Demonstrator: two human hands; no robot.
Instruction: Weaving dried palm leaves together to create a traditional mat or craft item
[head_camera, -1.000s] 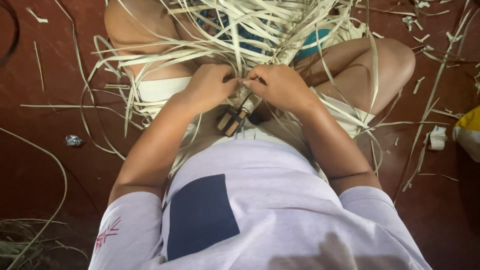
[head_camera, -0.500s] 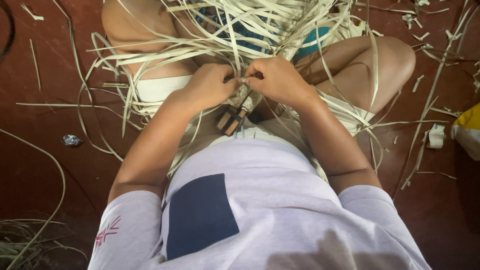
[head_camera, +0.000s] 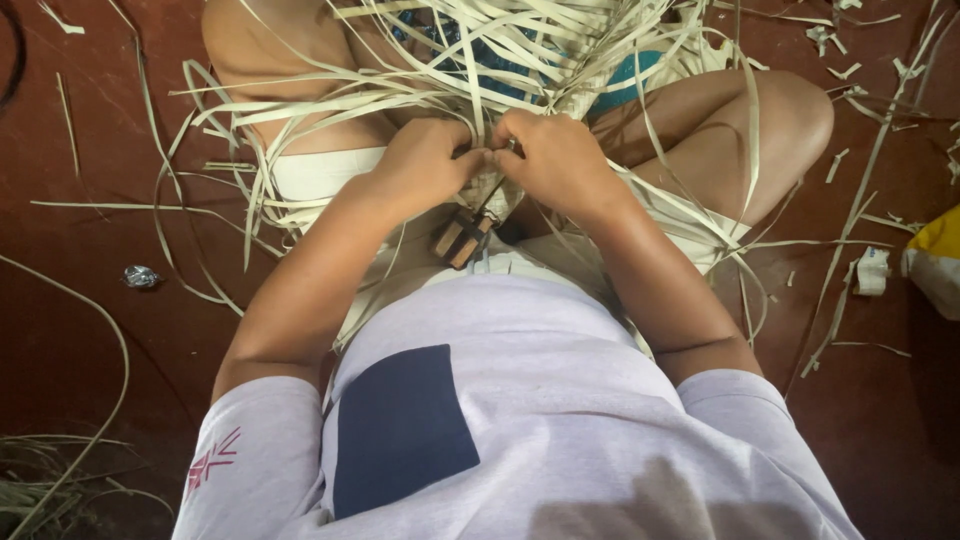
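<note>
Both hands meet over the lap, fingertips nearly touching. The left hand (head_camera: 425, 160) has its fingers curled in a tight grip, pinching pale flat strips (head_camera: 480, 80) where they come together in the woven part; the right hand (head_camera: 560, 160) mirrors it, fingers folded down and thumb pressed in, its grip closed on the same bunch of strips just beside the left. Exactly which strip each finger has cannot be told, since the knuckles hide the pinch point.

Directly below the hands, touching the woven strips, lies a small wooden block-shaped tool (head_camera: 462, 238) with dark bands, resting tilted on the lap against the white shorts (head_camera: 320, 175).

From the hands the loose strips fan out upward and sideways, arching over both bent knees and spilling onto the dark red floor (head_camera: 80, 300). Beneath the tangle at the top a blue-green object (head_camera: 625, 80) shows through, partly hidden.

The person wears a pale lilac shirt (head_camera: 560, 400) with a dark blue square pocket (head_camera: 400, 430).

On the floor to the left sits a small crumpled silvery wrapper (head_camera: 140, 276), well apart from the hands. To the right lie short strip offcuts, a small white scrap (head_camera: 875, 272), and at the frame edge a yellow and white bag (head_camera: 938, 260).
</note>
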